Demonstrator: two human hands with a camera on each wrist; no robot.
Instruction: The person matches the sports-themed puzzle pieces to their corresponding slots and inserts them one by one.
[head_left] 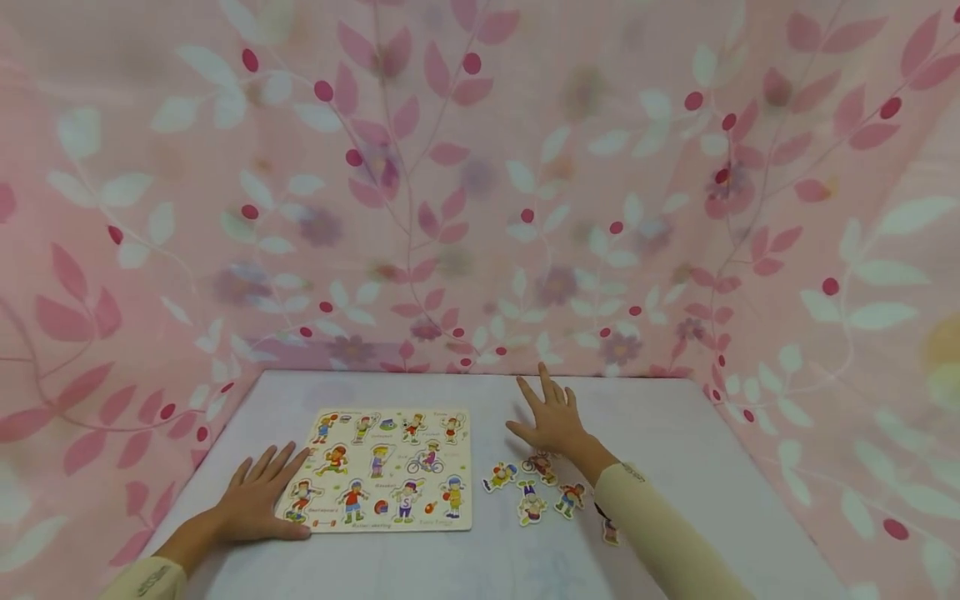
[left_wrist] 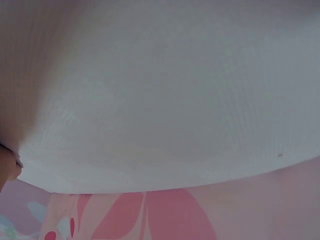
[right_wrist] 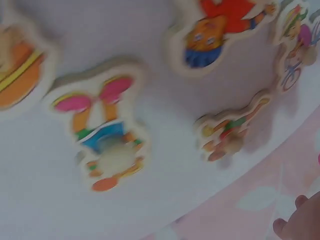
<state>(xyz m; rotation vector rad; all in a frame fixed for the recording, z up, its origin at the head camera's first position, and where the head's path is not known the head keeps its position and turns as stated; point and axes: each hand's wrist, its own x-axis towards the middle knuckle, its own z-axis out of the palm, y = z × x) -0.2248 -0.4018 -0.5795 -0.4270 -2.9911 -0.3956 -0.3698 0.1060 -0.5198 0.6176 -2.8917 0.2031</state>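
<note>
A wooden picture puzzle board (head_left: 390, 472) printed with children playing sports lies on the left half of the table. My left hand (head_left: 258, 497) rests at the board's left edge, fingers spread. To the right of the board, my right hand (head_left: 555, 421) is spread out beyond several loose puzzle pieces, holding nothing. Among them are a piece with an upside-down figure (head_left: 532, 505), a figure in red and blue (head_left: 570, 499) and a cyclist (head_left: 540, 468). The right wrist view shows the pieces close up, with one pink-shoed figure (right_wrist: 105, 130); only fingertips of that hand appear there.
The white tabletop (head_left: 390, 571) ends at a pink leaf-patterned cloth (head_left: 450, 250) that rises behind and at both sides. One more puzzle piece (head_left: 611, 532) lies partly under the right sleeve. The left wrist view shows mostly white surface (left_wrist: 160, 110).
</note>
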